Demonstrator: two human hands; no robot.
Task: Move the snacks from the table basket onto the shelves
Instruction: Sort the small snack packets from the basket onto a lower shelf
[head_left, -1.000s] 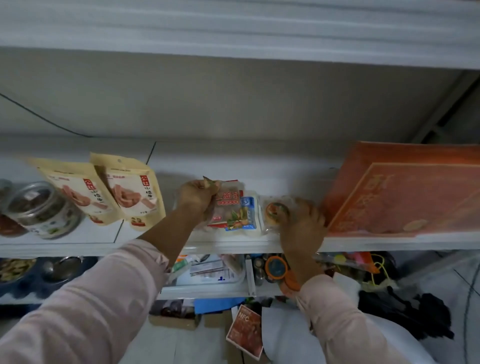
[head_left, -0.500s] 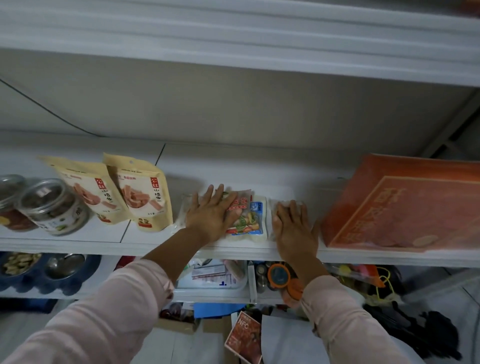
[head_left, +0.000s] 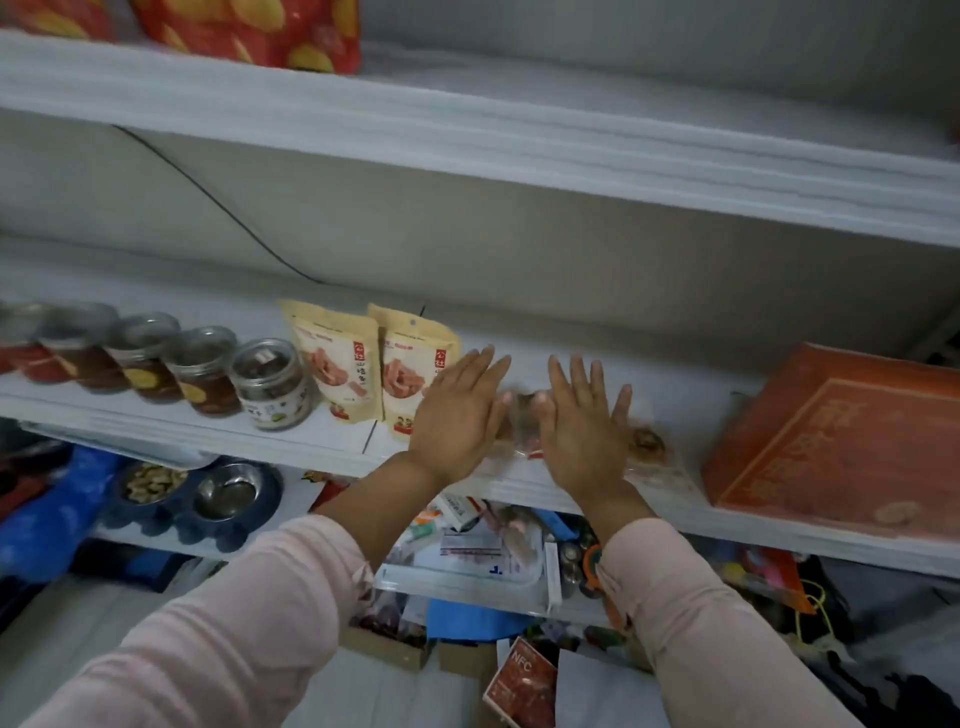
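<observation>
The snack packets (head_left: 521, 432), flat crinkled pouches of clear plastic blurred in the head view, lie on the smooth white middle shelf (head_left: 691, 405) near its front edge. The left hand (head_left: 457, 415) and right hand (head_left: 582, 426) are spread over them, palms down, fingers straight and gripping nothing. To the left stand two matte beige stand-up pouches (head_left: 343, 364) and a row of round clear jars (head_left: 270, 384) with metal lids, to the right a flat orange cardboard box (head_left: 831, 441), and on the shelf above a glossy red and yellow bag (head_left: 249, 31).
</observation>
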